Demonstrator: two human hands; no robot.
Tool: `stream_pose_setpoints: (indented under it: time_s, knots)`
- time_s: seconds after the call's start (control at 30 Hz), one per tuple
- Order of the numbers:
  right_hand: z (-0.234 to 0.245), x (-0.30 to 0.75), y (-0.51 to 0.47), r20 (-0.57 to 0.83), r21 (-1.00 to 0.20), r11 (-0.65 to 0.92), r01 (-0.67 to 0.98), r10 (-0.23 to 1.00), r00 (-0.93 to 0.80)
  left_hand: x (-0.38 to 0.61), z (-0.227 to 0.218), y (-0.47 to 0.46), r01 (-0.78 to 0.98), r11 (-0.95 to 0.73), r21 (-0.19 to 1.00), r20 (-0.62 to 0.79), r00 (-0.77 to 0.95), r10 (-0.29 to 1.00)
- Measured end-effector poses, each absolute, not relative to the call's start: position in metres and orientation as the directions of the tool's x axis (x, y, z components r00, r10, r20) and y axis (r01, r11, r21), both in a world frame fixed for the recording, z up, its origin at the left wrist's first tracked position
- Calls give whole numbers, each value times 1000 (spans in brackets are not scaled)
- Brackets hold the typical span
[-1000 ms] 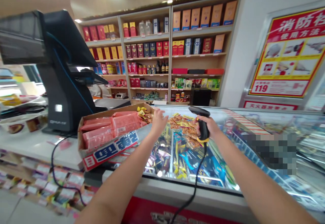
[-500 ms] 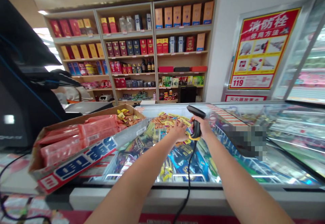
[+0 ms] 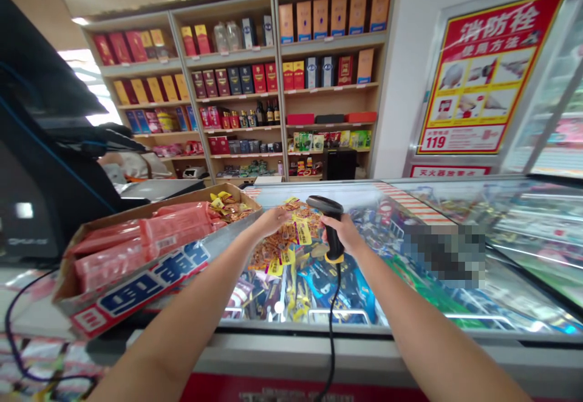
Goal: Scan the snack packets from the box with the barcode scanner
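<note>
My right hand point(image 3: 345, 235) is closed round the grip of a black barcode scanner point(image 3: 328, 220) with a yellow collar; its cable hangs down over the freezer edge. My left hand point(image 3: 272, 220) is raised just left of the scanner, fingers closed on a hanging strip of small orange-and-yellow snack packets point(image 3: 286, 244) that dangles above the glass lid of a chest freezer point(image 3: 410, 256). Both hands hover over the freezer, close together.
An open cardboard box point(image 3: 136, 280) with pink-wrapped packs and small yellow packets sits at left, partly on the freezer. A black till terminal point(image 3: 40, 165) stands behind it. Shelves of boxed goods point(image 3: 273, 86) line the back wall. A red safety poster point(image 3: 483, 80) hangs at right.
My left hand went from the cardboard box to the packets on the freezer lid, then lifted a strip of them. The scanner hand shifted slightly left. The view swung to the right.
</note>
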State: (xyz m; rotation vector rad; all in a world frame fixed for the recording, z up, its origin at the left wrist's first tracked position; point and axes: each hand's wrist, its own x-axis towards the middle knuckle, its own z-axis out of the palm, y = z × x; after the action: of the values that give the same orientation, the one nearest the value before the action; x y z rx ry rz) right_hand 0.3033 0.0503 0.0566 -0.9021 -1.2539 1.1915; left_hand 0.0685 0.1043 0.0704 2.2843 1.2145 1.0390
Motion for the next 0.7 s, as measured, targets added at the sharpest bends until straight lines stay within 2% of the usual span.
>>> stream_pose_setpoints:
  time_s: [0.07,0.2,0.3,0.4,0.5,0.57,0.63,0.7]
  knots:
    - [59,303,47,213,-968,198,-155,973,-85,76,67,106,646,-488,587,398,294,869]
    - [64,303,39,212,-970,198,-143,973,-93,86,58,102,793,-406,455,236,333,913]
    - [65,302,38,221,-968,207,-139,971,-95,86,58,97,807,-455,378,295,360,885]
    - [62,302,42,227,-967,212,-138,969,-100,81,66,93,805,-448,388,350,321,880]
    - [58,305,46,204,-974,190,-126,973,-109,72,73,89,768,-423,481,329,289,899]
    - [58,306,46,192,-974,176,-140,975,-110,67,76,88,695,-400,597,314,256,914]
    - [59,308,43,198,-970,178,-166,974,-111,65,76,89,532,-323,783,286,153,946]
    - [61,308,40,206,-968,179,-178,968,-144,67,75,91,243,-222,944,216,50,975]
